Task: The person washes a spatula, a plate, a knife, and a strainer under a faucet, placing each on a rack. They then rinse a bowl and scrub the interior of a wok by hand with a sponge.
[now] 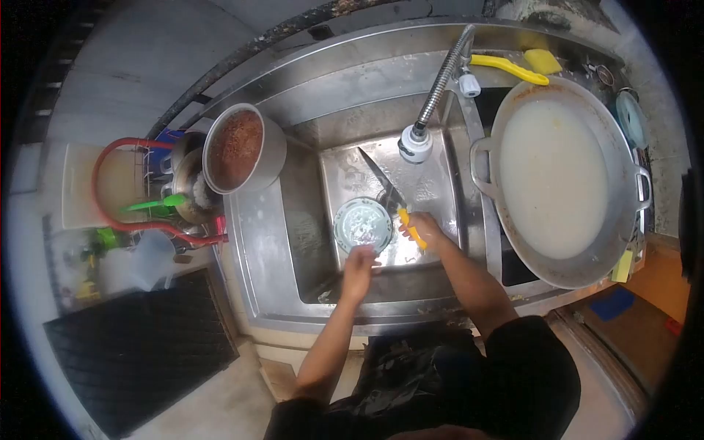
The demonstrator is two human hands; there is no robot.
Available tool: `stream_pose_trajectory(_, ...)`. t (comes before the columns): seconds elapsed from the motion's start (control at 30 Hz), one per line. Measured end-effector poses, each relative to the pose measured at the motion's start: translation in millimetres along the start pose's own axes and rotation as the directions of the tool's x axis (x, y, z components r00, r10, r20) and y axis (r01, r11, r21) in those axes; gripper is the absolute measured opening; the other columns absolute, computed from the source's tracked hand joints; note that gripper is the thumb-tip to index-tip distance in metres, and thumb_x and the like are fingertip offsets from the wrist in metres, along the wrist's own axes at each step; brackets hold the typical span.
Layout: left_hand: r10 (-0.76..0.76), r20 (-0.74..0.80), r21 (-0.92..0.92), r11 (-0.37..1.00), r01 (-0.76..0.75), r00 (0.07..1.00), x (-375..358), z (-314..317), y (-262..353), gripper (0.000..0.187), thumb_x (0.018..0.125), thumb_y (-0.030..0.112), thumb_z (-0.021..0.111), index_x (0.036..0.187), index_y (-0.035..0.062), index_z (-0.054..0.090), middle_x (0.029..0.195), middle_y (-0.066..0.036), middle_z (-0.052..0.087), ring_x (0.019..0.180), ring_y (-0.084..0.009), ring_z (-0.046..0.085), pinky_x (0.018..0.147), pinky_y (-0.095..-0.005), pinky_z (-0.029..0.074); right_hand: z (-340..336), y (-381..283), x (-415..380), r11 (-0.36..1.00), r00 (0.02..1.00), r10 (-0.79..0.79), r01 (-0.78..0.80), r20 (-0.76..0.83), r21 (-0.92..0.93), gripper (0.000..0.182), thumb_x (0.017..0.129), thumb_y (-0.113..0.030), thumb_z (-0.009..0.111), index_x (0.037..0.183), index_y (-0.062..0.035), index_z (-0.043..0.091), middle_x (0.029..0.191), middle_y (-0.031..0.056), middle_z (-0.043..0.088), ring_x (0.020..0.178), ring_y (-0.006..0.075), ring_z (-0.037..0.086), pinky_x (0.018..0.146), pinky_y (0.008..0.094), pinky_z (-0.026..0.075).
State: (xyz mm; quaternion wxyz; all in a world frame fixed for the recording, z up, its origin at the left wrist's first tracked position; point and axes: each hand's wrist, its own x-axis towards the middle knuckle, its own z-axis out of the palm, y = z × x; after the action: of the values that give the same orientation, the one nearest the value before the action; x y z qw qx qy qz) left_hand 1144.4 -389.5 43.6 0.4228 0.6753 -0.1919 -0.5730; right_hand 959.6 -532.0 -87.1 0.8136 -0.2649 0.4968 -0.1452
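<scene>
In the sink point(389, 273), my right hand point(425, 229) is closed around the yellow handle of a knife point(384, 178). The blade points up and to the left, toward the back of the basin. Left of it is a pale plate point(361, 222) with a green-patterned rim and a wet, shiny inside. My left hand point(359, 262) is at the near edge of this plate, fingers bent at the rim and partly hidden. Above the knife hangs the white head of a flexible faucet point(416, 144).
On the right stands a large two-handled pan point(554, 176) of cloudy liquid. A pot point(242, 149) with reddish-brown contents sits on the left ledge. Beyond it are a red-rimmed rack point(99, 180) and a green utensil point(158, 203). A yellow-handled tool point(510, 67) and yellow sponge point(543, 61) lie behind.
</scene>
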Motion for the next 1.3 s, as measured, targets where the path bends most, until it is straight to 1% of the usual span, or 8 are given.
stream_pose_trajectory(0.13, -0.275, 0.120, -0.017, 0.960, 0.279, 0.954, 29.2, 58.5, 28.5, 0.029, 0.105, 0.027, 0.056, 0.127, 0.0071, 0.053, 0.109, -0.010, 0.064, 0.090, -0.0221, 0.068, 0.073, -0.0371, 0.060, 31.5, -42.2, -50.4, 0.970, 0.954, -0.218, 0.189, 0.204, 0.150, 0.039, 0.088, -0.018, 0.055, 0.120, 0.0021, 0.065, 0.094, 0.0117, 0.068, 0.083, 0.0199, 0.065, 0.076, 0.0319, 0.053)
stream_pose_trajectory(0.23, -0.214, 0.183, -0.031, 0.974, 0.224, 0.959, 18.5, 86.9, 34.9, 0.029, 0.105, 0.024, 0.056, 0.130, 0.0093, 0.051, 0.110, -0.009, 0.064, 0.087, -0.0221, 0.069, 0.070, -0.0335, 0.061, 45.1, -63.0, -78.8, 0.984, 0.962, -0.177, 0.168, 0.207, 0.059, 0.039, 0.089, -0.016, 0.055, 0.123, 0.0020, 0.064, 0.098, 0.0088, 0.066, 0.083, 0.0171, 0.062, 0.078, 0.0304, 0.052)
stream_pose_trajectory(0.4, -0.052, 0.179, -0.248, 0.964, 0.096, 0.982, 15.9, 84.7, 22.5, 0.017, 0.106, 0.021, 0.056, 0.119, 0.0112, 0.051, 0.093, -0.002, 0.055, 0.066, -0.0128, 0.054, 0.052, -0.0226, 0.042, 19.1, -57.0, -72.7, 0.968, 0.907, -0.196, 0.239, 0.373, -0.073, 0.040, 0.095, -0.023, 0.061, 0.128, -0.0010, 0.062, 0.112, 0.0072, 0.064, 0.097, 0.0157, 0.060, 0.088, 0.0294, 0.048)
stream_pose_trajectory(0.47, -0.075, 0.196, -0.193, 0.975, 0.114, 0.978, 16.8, 81.9, 33.9, 0.014, 0.107, 0.022, 0.055, 0.116, 0.0117, 0.051, 0.087, 0.000, 0.050, 0.062, -0.0103, 0.046, 0.051, -0.0227, 0.033, 4.8, -40.1, -47.2, 0.891, 0.908, -0.418, 0.412, -0.009, 0.191, 0.043, 0.095, -0.027, 0.065, 0.131, -0.0028, 0.061, 0.116, 0.0069, 0.064, 0.105, 0.0158, 0.058, 0.094, 0.0309, 0.045)
stream_pose_trajectory(0.6, -0.053, 0.331, -0.111, 0.989, 0.094, 0.942, 30.9, 71.5, 39.6, 0.018, 0.108, 0.026, 0.052, 0.117, 0.0106, 0.052, 0.085, 0.000, 0.050, 0.062, -0.0117, 0.045, 0.055, -0.0230, 0.036, 1.3, -98.0, -64.3, 0.889, 0.949, -0.275, 0.313, -0.155, 0.334, 0.043, 0.098, -0.025, 0.060, 0.135, -0.0049, 0.058, 0.122, 0.0054, 0.064, 0.121, 0.0179, 0.054, 0.108, 0.0336, 0.038)
stream_pose_trajectory(0.67, -0.067, 0.342, -0.107, 0.988, 0.110, 0.937, 36.8, 70.4, 36.0, 0.020, 0.108, 0.027, 0.052, 0.120, 0.0109, 0.053, 0.086, -0.001, 0.052, 0.064, -0.0115, 0.049, 0.056, -0.0241, 0.038, 3.5, -115.6, -64.1, 0.847, 0.906, -0.413, 0.418, -0.088, 0.328, 0.041, 0.098, -0.024, 0.063, 0.134, -0.0053, 0.059, 0.118, 0.0039, 0.064, 0.113, 0.0158, 0.057, 0.100, 0.0326, 0.043)
stream_pose_trajectory(0.87, -0.019, 0.356, -0.278, 0.952, 0.125, 0.934, 10.4, 71.1, 41.6, 0.027, 0.108, 0.030, 0.051, 0.125, 0.0095, 0.054, 0.085, -0.001, 0.056, 0.067, -0.0123, 0.054, 0.060, -0.0254, 0.041, 13.3, -127.4, -58.3, 0.884, 0.935, -0.350, 0.348, -0.053, 0.312, 0.039, 0.089, -0.012, 0.072, 0.125, -0.0018, 0.061, 0.103, 0.0068, 0.070, 0.086, 0.0180, 0.067, 0.079, 0.0306, 0.053)
stream_pose_trajectory(1.3, -0.107, 0.276, -0.363, 0.908, 0.207, 0.955, -94.1, 38.1, 34.6, 0.035, 0.106, 0.027, 0.055, 0.129, 0.0008, 0.055, 0.075, 0.001, 0.049, 0.060, -0.0092, 0.044, 0.056, -0.0219, 0.036, 1.9, -110.1, -20.1, 0.959, 0.994, -0.097, 0.081, 0.047, 0.270, 0.016, 0.084, -0.010, 0.079, 0.092, -0.0090, 0.066, 0.084, 0.0033, 0.067, 0.075, 0.0178, 0.065, 0.073, 0.0324, 0.053)
